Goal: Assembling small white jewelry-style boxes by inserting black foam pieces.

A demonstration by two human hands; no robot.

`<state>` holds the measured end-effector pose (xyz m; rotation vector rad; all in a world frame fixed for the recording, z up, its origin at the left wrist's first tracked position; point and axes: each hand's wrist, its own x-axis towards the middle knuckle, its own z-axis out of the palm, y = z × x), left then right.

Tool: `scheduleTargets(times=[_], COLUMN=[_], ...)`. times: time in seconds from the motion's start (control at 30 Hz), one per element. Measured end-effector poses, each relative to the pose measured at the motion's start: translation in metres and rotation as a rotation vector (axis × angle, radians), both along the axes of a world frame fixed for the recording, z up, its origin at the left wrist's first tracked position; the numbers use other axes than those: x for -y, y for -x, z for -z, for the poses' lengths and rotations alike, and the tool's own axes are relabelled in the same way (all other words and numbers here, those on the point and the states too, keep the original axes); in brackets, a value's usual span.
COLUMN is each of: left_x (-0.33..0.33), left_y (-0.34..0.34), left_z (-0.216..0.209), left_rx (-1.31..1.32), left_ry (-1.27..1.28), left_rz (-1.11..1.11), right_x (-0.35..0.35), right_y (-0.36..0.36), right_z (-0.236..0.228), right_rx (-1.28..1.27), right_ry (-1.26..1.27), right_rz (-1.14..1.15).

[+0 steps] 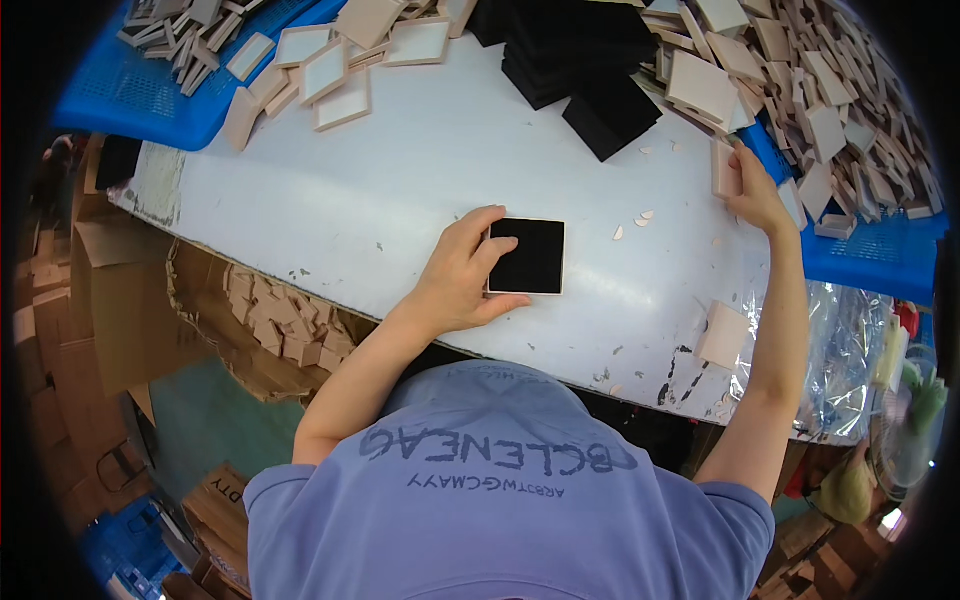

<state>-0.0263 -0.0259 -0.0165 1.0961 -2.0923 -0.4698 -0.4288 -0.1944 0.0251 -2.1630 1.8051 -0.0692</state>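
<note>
A small square pale box lid with a black foam pad (535, 265) in it lies on the white table, in front of my body. My left hand (455, 275) grips it from the left: the thumb is at the near edge, one finger lies on the black pad, and others are at the far corner. At the right, my right hand (762, 200) is closed on a pale pink box lid (724, 170) beside a blue basket. Several stacked black foam pads (612, 112) lie farther back, between the two hands.
Shallow pale lids (338, 100) lie loose at the back left, by a blue basket (180, 120). A large heap of lids (830, 130) fills the right blue basket (880, 255). One lid (722, 335) sits near the right forearm. Below the table, a carton (235, 350) holds more pieces.
</note>
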Motion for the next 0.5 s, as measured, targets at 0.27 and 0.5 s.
scheduleTargets(times=[0.27, 0.5], left_x=[0.000, -0.004], left_y=[-0.003, -0.003], left_z=[0.005, 0.012], left_rx=[-0.005, -0.176], left_ry=[0.019, -0.026], left_rz=[-0.009, 0.008], right_x=[-0.041, -0.102], right_y=[-0.056, -0.180], right_z=[-0.018, -0.017], right_rx=[-0.020, 0.509], right_ry=[0.486, 0.165], right_rz=[-0.181, -0.672])
